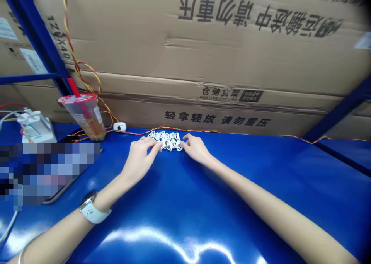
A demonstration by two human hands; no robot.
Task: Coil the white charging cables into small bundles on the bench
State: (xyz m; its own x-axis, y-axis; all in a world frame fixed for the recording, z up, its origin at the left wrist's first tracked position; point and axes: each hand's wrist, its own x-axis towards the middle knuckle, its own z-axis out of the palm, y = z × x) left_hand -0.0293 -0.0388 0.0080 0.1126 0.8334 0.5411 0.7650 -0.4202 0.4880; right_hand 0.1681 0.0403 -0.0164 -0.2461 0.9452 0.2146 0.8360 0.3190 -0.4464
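Glossy blue tabletop [185, 217] below, my left hand [139, 161] and right hand [197, 149] touch both ends of white coiled cables [166, 141], fingers [155, 146] narrow, grip unclear.

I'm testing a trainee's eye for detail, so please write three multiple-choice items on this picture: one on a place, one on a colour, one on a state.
1. Where does the plastic cup stand relative to the left hand and right hand?
A. Left of both
B. Between them
C. Right of both

2. What colour is the cup's straw?
A. Green
B. White
C. Red

3. What state are the white cable loops in?
A. Lifted high by the right hand
B. Lying on the blue table with both hands' fingers at them
C. Hanging from the cup

Answers:
1. A, since the cup stands beyond the left hand's outer side.
2. C, since the straw shows red.
3. B, since the loops sit on the tabletop between the hands.
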